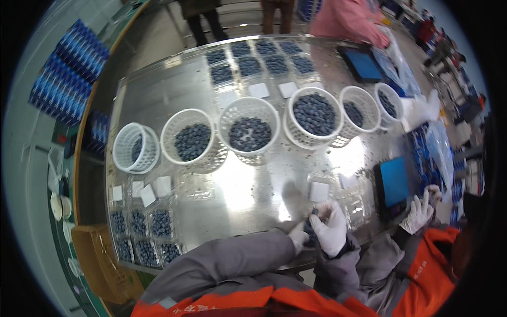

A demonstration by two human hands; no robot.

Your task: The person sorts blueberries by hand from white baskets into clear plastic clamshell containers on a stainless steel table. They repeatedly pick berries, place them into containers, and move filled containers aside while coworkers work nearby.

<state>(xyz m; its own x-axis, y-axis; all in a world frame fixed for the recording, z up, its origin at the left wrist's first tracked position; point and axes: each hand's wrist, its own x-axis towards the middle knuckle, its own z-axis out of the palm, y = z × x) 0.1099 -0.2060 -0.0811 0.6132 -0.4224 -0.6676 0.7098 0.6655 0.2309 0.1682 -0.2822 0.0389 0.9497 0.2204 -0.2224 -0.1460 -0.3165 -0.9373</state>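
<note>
In a white glove, my left hand point(299, 236) is at the near edge of the steel table, curled around a cluster of blueberries point(309, 230). Whether a punnet lies under those berries is hidden by my hands. Just right of it, my gloved right hand point(332, 230) holds a single blueberry point(315, 211) between thumb and fingers. Beyond my hands is a transparent plastic punnet point(320, 191) with a white pad inside. Another transparent punnet point(355, 212) lies right of my right hand.
White perforated baskets point(248, 104) holding blueberries stand across the steel table point(237, 214). Filled punnets point(161, 224) sit at the near left, with more point(249, 66) at the far side. A blue-topped scale point(394, 180) is at right, beside a co-worker's gloved hand point(418, 214). A cardboard box point(101, 261) stands left.
</note>
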